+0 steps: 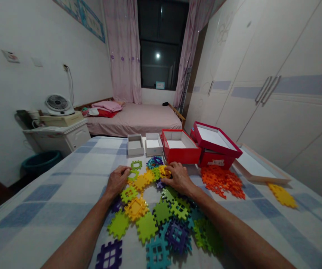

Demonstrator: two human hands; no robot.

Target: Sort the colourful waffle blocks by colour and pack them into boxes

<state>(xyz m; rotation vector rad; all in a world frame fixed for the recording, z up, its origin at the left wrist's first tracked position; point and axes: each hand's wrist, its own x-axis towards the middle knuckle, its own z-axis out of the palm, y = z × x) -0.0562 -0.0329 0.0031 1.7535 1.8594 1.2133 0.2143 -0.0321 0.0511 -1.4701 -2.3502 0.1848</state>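
Interlocking plastic pieces with toothed edges lie in a loose heap on the bed cover. My left hand point(118, 182) is at the heap's far left side, fingers curled together at the edge of a light green open-frame piece point(133, 175). My right hand point(180, 178) reaches in from the right, thumb and fingers closed around yellow pieces point(165, 172). Between the hands lie a yellow piece point(140, 182) and a small green one point(156, 173). Closer to me are a yellow square point(136, 209), a green square point(146, 227), a purple window piece point(109, 255) and a teal window piece point(157, 253).
Beyond the heap stand a grey box point(135, 145), a white box point(153, 145) and a red box point(181, 153). A crimson lid point(217, 140) rests tilted on another box. Orange pieces point(222, 181) are piled at right, near a shallow tray point(262, 168) and a yellow piece point(282, 195).
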